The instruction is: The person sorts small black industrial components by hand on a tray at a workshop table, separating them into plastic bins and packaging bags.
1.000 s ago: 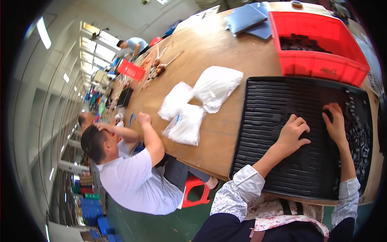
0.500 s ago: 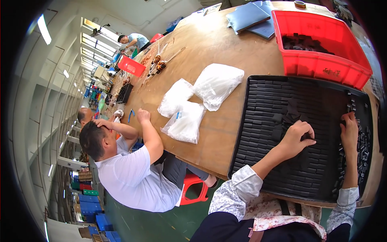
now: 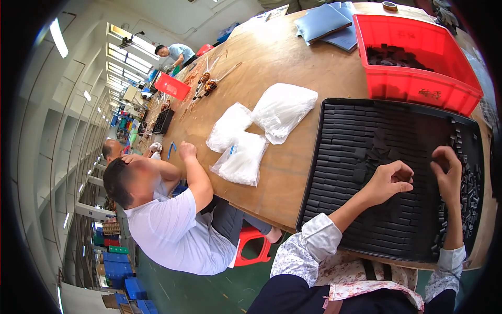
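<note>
Both of my hands are over a large black tray (image 3: 314,172) lined with rows of small dark blocks (image 3: 340,144). My left hand (image 3: 388,182) is above the middle rows, its fingers curled toward the thumb; anything between them is too dark to make out. My right hand (image 3: 448,172) is raised to its right, with index finger and thumb bent toward each other. Whatever they pinch is not discernible. Thin flat black pieces (image 3: 380,149) lie in a loose pile on the rows beyond my left hand. Small loose black parts (image 3: 472,191) are scattered along the tray's right side.
A red bin (image 3: 418,86) holding dark pieces stands behind the tray. White plastic bags (image 3: 285,110) and blue folders (image 3: 321,23) lie on the wooden table (image 3: 225,78). A person in a white shirt (image 3: 172,230) sits at the left edge; others are farther off.
My right hand has lifted from the loose parts at the tray's right side and moved left, toward my left hand. My left hand has shifted slightly, fingers still curled.
</note>
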A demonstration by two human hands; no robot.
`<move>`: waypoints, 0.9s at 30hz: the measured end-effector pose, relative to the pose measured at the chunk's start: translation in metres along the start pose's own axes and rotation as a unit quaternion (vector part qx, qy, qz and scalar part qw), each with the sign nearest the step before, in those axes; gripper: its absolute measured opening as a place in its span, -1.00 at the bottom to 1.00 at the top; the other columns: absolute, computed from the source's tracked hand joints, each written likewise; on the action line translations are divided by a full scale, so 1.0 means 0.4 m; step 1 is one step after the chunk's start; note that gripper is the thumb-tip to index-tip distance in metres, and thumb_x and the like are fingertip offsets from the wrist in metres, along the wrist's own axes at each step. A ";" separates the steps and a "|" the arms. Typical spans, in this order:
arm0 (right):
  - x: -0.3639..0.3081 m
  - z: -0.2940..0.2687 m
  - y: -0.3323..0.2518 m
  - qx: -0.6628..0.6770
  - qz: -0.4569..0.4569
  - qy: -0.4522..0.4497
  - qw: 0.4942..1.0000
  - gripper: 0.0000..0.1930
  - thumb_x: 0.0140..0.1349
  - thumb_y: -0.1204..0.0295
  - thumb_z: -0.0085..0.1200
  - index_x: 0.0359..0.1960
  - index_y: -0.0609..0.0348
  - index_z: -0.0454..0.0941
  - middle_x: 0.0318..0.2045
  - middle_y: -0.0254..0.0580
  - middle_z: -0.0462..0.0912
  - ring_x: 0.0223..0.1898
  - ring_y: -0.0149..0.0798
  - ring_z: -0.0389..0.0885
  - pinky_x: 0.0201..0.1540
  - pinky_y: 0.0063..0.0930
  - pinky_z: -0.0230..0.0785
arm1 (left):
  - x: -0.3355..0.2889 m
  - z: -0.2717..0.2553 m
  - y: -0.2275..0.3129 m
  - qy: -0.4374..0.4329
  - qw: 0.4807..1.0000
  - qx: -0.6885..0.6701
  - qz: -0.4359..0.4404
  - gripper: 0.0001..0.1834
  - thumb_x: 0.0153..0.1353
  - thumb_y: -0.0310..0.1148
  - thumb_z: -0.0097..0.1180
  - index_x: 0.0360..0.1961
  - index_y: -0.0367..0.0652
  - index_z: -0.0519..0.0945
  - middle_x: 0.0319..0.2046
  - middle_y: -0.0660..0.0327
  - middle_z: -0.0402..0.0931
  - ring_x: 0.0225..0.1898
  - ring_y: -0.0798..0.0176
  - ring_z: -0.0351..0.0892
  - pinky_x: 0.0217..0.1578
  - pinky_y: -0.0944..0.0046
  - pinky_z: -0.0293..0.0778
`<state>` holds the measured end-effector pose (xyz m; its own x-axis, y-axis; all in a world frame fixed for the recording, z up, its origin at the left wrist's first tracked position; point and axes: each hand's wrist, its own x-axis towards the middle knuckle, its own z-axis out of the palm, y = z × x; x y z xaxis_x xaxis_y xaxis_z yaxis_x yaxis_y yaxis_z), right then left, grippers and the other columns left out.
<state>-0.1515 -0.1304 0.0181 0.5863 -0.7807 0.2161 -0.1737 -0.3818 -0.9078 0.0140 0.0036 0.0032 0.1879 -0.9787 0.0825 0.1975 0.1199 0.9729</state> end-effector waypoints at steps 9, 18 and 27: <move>-0.048 0.059 -0.099 0.288 0.149 -0.145 0.935 -0.79 -0.05 0.46 0.23 -0.43 0.13 0.41 -0.40 -0.39 0.50 -0.36 -0.54 0.43 -0.22 -0.68 0.25 | 0.002 0.001 -0.010 -0.060 0.996 0.038 -0.056 -0.82 -0.02 -0.52 0.27 -0.42 -0.31 0.49 -0.54 0.25 0.50 -0.54 0.46 0.47 -0.50 0.46 0.43; -0.048 0.051 -0.086 0.199 0.035 -0.132 0.970 -0.84 -0.10 0.73 0.10 -0.45 0.30 0.46 -0.39 -0.30 0.52 -0.35 -0.49 0.47 -0.22 -0.59 0.34 | 0.007 0.001 -0.004 -0.043 0.994 -0.056 -0.084 -0.79 0.01 -0.48 0.27 -0.36 -0.33 0.51 -0.51 0.24 0.51 -0.52 0.46 0.48 -0.45 0.46 0.45; -0.043 0.050 -0.108 0.003 -0.122 -0.112 0.986 -0.77 -0.27 0.76 0.12 -0.50 0.27 0.47 -0.36 -0.19 0.54 -0.28 -0.29 0.51 -0.21 -0.50 0.34 | 0.007 -0.005 0.008 -0.032 0.998 -0.023 -0.058 -0.76 0.08 -0.43 0.23 -0.28 -0.35 0.51 -0.43 0.24 0.53 -0.43 0.45 0.50 -0.37 0.46 0.46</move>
<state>-0.1385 -0.0906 0.0463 0.7700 -0.5373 0.3442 -0.0019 -0.5414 -0.8407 0.0169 0.0015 0.0062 0.1003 -0.9948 -0.0158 0.2591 0.0108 0.9658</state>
